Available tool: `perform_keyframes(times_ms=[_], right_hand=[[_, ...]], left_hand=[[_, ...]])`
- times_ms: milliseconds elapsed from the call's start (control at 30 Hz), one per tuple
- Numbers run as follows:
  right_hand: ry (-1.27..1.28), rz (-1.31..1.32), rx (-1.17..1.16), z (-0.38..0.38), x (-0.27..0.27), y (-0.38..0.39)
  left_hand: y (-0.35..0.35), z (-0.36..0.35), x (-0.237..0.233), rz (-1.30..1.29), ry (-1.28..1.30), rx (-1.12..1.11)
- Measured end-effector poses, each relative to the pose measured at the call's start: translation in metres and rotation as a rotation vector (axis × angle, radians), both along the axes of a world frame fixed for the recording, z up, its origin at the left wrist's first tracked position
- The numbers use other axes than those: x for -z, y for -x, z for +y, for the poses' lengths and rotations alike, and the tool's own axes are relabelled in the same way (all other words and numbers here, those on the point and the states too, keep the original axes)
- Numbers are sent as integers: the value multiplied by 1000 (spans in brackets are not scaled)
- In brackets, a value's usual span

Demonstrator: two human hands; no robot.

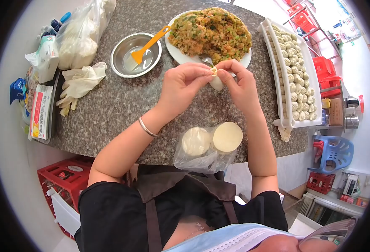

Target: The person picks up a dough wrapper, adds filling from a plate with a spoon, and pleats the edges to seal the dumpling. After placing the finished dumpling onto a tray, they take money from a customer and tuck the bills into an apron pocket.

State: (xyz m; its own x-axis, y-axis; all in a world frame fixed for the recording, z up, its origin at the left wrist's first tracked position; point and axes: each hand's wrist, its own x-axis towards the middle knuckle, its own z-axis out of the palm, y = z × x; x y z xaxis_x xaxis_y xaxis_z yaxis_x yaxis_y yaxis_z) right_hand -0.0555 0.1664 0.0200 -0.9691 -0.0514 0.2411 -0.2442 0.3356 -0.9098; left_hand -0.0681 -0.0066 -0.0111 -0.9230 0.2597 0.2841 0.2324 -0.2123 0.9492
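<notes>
Between my two hands, above the counter, is a dumpling with a pale, smooth wrapper gathered at the top. My left hand pinches its upper edge with thumb and fingers. On the other side, my right hand presses the same rim with thumb and forefinger. Just beyond them a white plate holds a large heap of chopped filling, and a metal utensil sticks out of it. Nearer my body, two stacks of round wrappers, one bagged and one uncovered, lie on a plastic bag.
On the right, a white tray holds rows of pleated dumplings. A steel bowl with an orange spatula stands at left. Farther left are gloves, a tissue pack and a bag of dough.
</notes>
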Motion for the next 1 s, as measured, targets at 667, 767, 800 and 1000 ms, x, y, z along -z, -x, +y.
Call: perform_keyframes(times_ms=[667,767,800,1000], right_hand=[[-193,199,16,-3,-1,0],[-128,205,50,-5,1,-2],[-141,213,77,-4,0,-3],[-53,240,34,-4,2,-3]], left_hand=[[-3,-1,-11,19,141,-58],[-3,6,-5,-62,-14,-7],[-3,4,-5,-85,-31,-31],[-10,8,-9,-173,-98,-3]])
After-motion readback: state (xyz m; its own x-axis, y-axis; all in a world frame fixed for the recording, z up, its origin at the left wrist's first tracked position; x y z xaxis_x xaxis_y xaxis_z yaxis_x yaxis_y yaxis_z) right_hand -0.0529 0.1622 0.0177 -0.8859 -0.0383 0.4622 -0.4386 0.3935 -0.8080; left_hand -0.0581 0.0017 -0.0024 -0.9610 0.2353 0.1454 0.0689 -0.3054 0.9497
